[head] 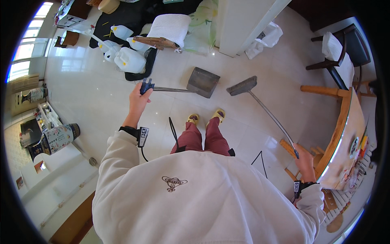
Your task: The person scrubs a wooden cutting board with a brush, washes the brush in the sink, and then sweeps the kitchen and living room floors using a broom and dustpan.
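My left hand (pixel 139 98) grips the dark blue handle top of a long-handled dustpan (pixel 203 82). Its grey pan is in front of my feet, the open side turned away from me. In my right hand (pixel 303 160) is the metal pole of a broom (pixel 242 85). The broom's grey bristle head is to the right of the pan, apart from it. Both tools' heads appear over the pale tiled floor (pixel 170 106); whether they touch it I cannot tell. Black straps with small devices sit on both wrists.
White plastic jugs (pixel 130 60) stand on black cloth at the upper left, beside a stool with a white cover (pixel 169 26). White bags (pixel 264 39) lean by a wall edge. A glass-topped wooden table (pixel 344 137) stands at right, a dark chair (pixel 350 45) beyond. Patterned vases (pixel 58 138) are at left.
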`<action>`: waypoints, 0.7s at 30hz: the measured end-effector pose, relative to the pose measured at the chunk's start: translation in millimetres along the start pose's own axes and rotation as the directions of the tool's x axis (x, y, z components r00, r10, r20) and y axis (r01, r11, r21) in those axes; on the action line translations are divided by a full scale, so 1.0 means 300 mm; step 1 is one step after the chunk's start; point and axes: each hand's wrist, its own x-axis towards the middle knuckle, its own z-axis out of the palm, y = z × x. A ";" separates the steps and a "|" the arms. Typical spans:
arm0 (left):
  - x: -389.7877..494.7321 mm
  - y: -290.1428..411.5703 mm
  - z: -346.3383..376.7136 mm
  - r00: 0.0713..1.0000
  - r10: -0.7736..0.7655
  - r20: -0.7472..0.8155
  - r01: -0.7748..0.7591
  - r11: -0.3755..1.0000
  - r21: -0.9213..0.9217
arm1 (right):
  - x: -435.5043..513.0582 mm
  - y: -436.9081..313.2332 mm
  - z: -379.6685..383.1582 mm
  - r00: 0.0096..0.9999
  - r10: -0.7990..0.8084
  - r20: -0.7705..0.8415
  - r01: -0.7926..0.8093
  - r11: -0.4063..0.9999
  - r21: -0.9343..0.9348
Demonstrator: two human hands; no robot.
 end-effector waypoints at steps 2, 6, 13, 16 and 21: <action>-0.015 -0.016 -0.039 0.999 0.042 -0.003 -0.042 0.998 -0.040 | -0.008 -0.015 0.018 0.999 -0.047 -0.027 0.053 0.958 0.282; -0.062 -0.035 -0.140 0.998 0.045 -0.040 -0.046 0.998 -0.040 | 0.010 -0.092 0.015 0.951 0.005 0.311 -0.256 0.579 0.774; -0.149 -0.080 -0.268 0.994 -0.063 -0.085 0.063 0.998 -0.002 | 0.215 -0.271 -0.022 0.980 -0.035 0.197 -0.088 0.809 0.581; -0.166 -0.115 -0.289 0.994 -0.064 -0.087 0.065 0.998 0.006 | 0.312 -0.307 0.052 0.982 -0.083 0.171 -0.041 0.786 0.617; -0.167 -0.169 -0.290 0.999 0.020 -0.044 -0.021 1.000 -0.017 | 0.546 -0.399 0.144 0.976 -0.049 0.210 -0.123 0.672 0.730</action>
